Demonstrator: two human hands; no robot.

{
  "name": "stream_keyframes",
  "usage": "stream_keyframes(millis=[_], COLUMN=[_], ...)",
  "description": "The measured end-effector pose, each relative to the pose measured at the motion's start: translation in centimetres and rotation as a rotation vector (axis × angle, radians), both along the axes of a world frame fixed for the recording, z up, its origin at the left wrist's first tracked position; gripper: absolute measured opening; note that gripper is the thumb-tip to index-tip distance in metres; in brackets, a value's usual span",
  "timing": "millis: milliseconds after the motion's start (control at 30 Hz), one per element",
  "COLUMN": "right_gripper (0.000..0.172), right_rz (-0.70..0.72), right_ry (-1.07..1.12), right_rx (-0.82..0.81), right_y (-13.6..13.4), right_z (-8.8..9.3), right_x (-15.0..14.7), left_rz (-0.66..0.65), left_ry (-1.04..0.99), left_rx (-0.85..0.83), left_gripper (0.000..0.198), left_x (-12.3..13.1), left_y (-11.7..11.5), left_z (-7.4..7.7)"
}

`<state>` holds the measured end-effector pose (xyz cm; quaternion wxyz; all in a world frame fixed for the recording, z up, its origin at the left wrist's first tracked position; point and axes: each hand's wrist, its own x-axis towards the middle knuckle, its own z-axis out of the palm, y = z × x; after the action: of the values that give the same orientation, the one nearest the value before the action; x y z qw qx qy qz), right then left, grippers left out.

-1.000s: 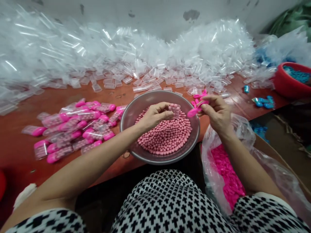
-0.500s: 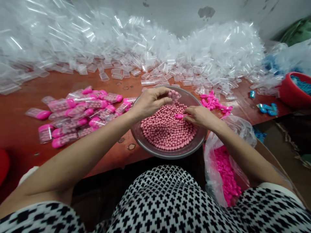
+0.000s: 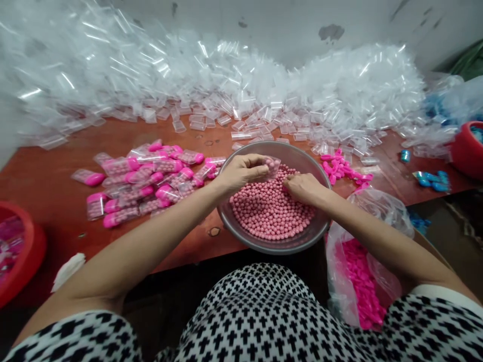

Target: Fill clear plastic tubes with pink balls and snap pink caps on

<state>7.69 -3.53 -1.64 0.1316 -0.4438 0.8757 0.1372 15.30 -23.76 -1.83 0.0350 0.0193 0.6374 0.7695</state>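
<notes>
**Filling a clear case over the bowl of pink beads**

The left hand (image 3: 243,173) is pinching a small clear plastic case (image 3: 272,166), part-filled with round pink candy beads (image 3: 271,211), above the far side of the grey metal bowl (image 3: 302,161). The right hand (image 3: 304,187) is curling closed just beside it, over the beads; what it is gripping I cannot tell. Left of the bowl, filled pink-capped cases (image 3: 143,183) are lying on the red-brown table (image 3: 56,171). Tilting the open case risks spilling beads onto the table.
</notes>
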Motion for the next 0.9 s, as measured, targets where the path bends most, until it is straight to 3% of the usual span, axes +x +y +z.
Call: stream_keyframes(millis=[67,133,200,333,433,700,800,900], right_gripper=[0.030,0.035,0.037,0.029,0.033,0.039,0.034,0.029], right_rz=[-0.038,-0.102,-0.183,-0.375,-0.488,-0.389,-0.377,-0.344], right_ry=[0.029,0.053,-0.067,-0.649,-0.821,-0.905,-0.811,-0.565], right_rx=[-0.010,-0.108,-0.397,-1.122,-1.388,-1.396,-1.408,-1.428], right_y=[0.3,0.9,1.6,2.5,2.0,0.6,0.7,0.9], right_z=[0.2,0.3,0.4,0.5,1.0,2.4,2.2,2.0], right_x=[-0.2,-0.5,-0.9,-1.1,-0.2,2.4,2.1,1.7], left_rz=[0.010,0.000,-0.001,0.014,0.001,0.013,-0.004,-0.011], left_ry=[-0.073,-0.104,-0.110,-0.083,-0.046,0.087,0.178,0.232], left_rx=[0.166,0.226,0.229,0.154,0.067,-0.100,-0.231,-0.307], left_gripper=[0.046,0.046,0.047,0.047,0.046,0.035,0.030,0.029], left_x=[0.2,0.3,0.3,0.4,0.4,0.6,0.8,0.9], left_y=[0.5,0.8,0.9,1.0,1.0,1.3,1.5,1.6], left_z=[-0.2,-0.4,-0.5,-0.6,-0.6,-1.1,-1.1,-1.1])
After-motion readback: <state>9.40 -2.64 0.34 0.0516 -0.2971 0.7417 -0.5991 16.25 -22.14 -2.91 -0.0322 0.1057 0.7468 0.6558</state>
